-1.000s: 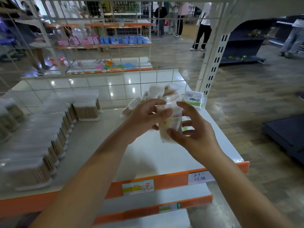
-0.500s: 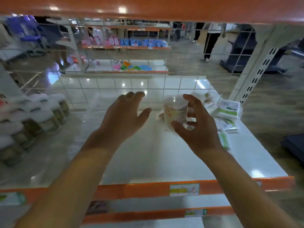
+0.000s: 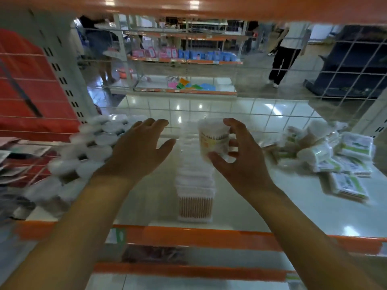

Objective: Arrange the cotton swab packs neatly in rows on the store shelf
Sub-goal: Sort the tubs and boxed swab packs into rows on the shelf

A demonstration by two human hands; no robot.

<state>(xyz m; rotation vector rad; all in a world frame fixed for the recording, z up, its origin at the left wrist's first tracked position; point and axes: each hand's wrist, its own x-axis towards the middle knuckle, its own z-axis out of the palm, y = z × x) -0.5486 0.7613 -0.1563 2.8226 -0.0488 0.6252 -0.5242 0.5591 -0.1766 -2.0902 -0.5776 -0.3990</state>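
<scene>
Above the shelf (image 3: pixel 293 208), the right hand (image 3: pixel 240 162) grips a tub (image 3: pixel 213 137) at the far end of the row (image 3: pixel 194 185); the left hand (image 3: pixel 138 151), which let go a moment ago, hovers open. Loose packs (image 3: pixel 330 155) wait on the right.

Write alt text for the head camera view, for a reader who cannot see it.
A person's right hand holds a round tub of cotton swabs over a white store shelf, above a row of swab packs. The left hand hovers open beside it. More tubs line the left side; loose packs are heaped at the right.
</scene>
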